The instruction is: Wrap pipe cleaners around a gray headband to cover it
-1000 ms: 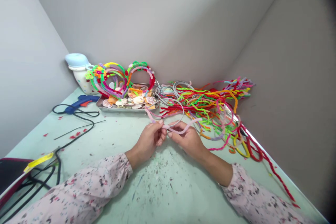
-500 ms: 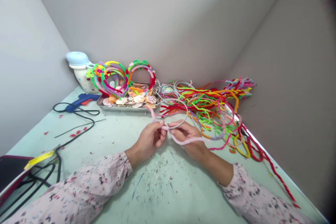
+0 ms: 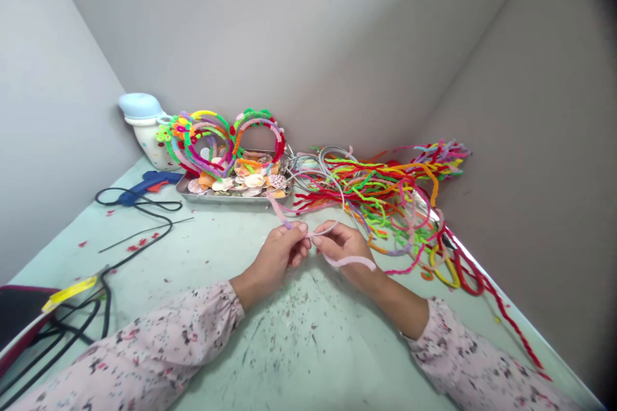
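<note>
A thin grey headband hoop [image 3: 342, 198] arches in front of me, one side covered in pink and purple pipe cleaner [image 3: 278, 210]. My left hand [image 3: 282, 249] pinches the wrapped part between thumb and fingers. Just beside it, my right hand [image 3: 344, 250] is closed at the wrapping spot, thumb and forefinger on a pale lilac pipe cleaner [image 3: 354, 262]. Its loose end curves across the back of that hand. The fingertips partly hide where strand and hoop meet.
Behind my hands, a metal tray [image 3: 231, 202] holds shells and finished colourful headbands [image 3: 260, 117]. Many pipe cleaners [image 3: 376, 183] are heaped at right, near scissors [image 3: 467, 273]. A blue glue gun [image 3: 149, 185], black cord [image 3: 164, 231] and white bottle [image 3: 149, 135] are at left.
The loose pipe cleaner end over my right hand is shorter and has shifted. Purple wrapping now shows above my left thumb. The hands have parted slightly.
</note>
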Demonstrator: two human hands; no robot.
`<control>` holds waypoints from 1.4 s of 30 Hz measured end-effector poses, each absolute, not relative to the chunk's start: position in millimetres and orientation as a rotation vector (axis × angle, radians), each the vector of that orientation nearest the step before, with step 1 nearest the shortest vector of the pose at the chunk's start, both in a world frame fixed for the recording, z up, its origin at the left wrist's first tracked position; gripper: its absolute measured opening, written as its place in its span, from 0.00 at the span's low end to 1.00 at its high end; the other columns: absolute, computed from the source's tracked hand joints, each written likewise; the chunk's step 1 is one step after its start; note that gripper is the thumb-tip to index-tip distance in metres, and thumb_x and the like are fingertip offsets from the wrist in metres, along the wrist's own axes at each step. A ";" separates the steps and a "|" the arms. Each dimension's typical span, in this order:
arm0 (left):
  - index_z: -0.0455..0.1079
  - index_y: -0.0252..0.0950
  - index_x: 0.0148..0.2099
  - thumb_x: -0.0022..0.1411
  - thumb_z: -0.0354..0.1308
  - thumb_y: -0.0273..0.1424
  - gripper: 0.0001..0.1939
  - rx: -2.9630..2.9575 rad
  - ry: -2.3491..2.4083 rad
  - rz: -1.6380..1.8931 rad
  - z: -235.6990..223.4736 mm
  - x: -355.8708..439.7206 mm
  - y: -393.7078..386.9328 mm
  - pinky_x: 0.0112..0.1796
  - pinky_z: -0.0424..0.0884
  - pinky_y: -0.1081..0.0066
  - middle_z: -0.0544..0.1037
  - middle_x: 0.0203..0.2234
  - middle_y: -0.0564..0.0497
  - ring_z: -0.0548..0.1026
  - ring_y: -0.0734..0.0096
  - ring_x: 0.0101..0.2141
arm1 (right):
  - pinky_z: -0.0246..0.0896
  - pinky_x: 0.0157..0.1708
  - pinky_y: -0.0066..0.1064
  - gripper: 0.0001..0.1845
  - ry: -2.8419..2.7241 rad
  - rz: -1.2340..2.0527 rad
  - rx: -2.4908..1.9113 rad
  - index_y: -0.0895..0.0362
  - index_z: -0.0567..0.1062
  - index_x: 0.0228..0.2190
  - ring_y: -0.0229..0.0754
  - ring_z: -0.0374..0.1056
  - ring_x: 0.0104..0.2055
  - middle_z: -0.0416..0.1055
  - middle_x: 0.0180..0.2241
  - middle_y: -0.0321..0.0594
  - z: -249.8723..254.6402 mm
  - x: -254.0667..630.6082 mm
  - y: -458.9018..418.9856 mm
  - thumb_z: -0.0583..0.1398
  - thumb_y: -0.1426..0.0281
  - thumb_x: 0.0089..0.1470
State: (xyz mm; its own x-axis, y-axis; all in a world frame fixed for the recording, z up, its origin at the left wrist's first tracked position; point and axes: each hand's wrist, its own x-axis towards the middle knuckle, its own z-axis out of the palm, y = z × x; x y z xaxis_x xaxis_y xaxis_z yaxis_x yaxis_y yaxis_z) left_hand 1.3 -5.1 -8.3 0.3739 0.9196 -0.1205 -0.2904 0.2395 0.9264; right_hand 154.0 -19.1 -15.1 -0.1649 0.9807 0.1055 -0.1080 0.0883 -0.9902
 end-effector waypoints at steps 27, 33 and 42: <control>0.62 0.34 0.26 0.64 0.48 0.38 0.17 1.595 1.074 1.037 -6.2 0.3 -13.2 0.24 0.58 0.75 0.62 0.19 0.57 0.61 0.77 0.21 | 0.47 0.21 0.25 0.10 -1.283 1.439 -1.057 0.57 0.71 0.29 0.31 0.55 0.20 0.64 0.18 0.30 -8.7 158.5 -17.5 0.62 0.63 0.50; 0.62 0.35 0.26 0.64 0.48 0.38 0.16 1.620 1.112 1.032 -6.2 0.4 -12.3 0.24 0.58 0.75 0.63 0.18 0.57 0.61 0.77 0.21 | 0.42 0.18 0.26 0.14 -1.218 1.497 -1.031 0.57 0.69 0.26 0.31 0.52 0.17 0.62 0.15 0.29 -14.3 157.9 -13.7 0.62 0.59 0.50; 0.61 0.35 0.26 0.64 0.48 0.37 0.16 1.637 1.097 1.032 -7.2 0.9 -13.0 0.25 0.58 0.75 0.62 0.19 0.57 0.62 0.76 0.22 | 0.41 0.18 0.26 0.14 -1.210 1.487 -1.055 0.57 0.68 0.24 0.30 0.49 0.18 0.57 0.15 0.27 -10.1 157.1 -16.6 0.62 0.60 0.50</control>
State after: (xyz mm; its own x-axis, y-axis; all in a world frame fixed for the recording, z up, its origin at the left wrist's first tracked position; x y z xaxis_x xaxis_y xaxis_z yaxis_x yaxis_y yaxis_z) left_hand 0.9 -13.0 -7.2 0.2628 0.9520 0.1571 0.2157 -0.2167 0.9521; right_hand 157.1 -16.6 -10.1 -0.2124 0.9749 -0.0664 -0.1331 -0.0962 -0.9864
